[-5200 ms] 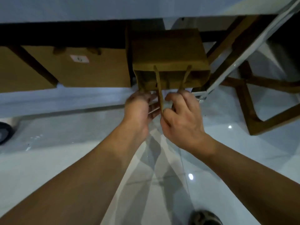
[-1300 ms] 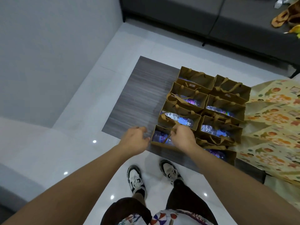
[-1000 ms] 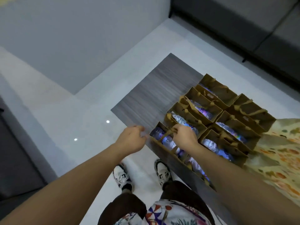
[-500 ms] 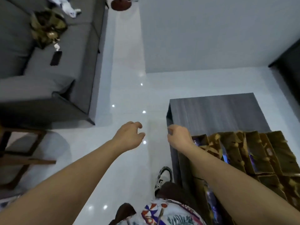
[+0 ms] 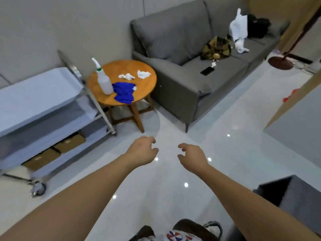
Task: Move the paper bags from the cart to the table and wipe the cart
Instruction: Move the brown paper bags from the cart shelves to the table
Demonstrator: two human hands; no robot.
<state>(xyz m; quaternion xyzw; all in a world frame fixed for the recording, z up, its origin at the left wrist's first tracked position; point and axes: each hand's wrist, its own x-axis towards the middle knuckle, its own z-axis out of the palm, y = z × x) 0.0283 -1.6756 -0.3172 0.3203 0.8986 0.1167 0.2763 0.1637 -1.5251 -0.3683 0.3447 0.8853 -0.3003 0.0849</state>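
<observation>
both hands, left hand [image 5: 141, 152] and right hand [image 5: 192, 158], are hanging loosely curled, gripping nothing; advisably reaching toward ten o'clock for the paper bags [image 5: 57, 150] on the cart [image 5: 34, 94], lifting by handles.

Both hands hang empty over the shiny floor [image 5: 243, 153] — left hand [image 5: 141, 151] and right hand [image 5: 192, 156] loosely curled. At left stands the cart [image 5: 43, 108], paper bags [image 5: 55, 150] on its lowest shelf. Beside it a round bench [image 5: 145, 84] carries a spray bottle [image 5: 103, 79], a blue cloth [image 5: 124, 93] and crumpled tissues [image 5: 135, 75] — a grey sofa [image 5: 182, 49] just beyond.

Spray btl [image 5: 103, 81], blue cloth [image 5: 123, 92] on round table [image 5: 149, 87]; grey sofa [image 5: 182, 40].
</observation>
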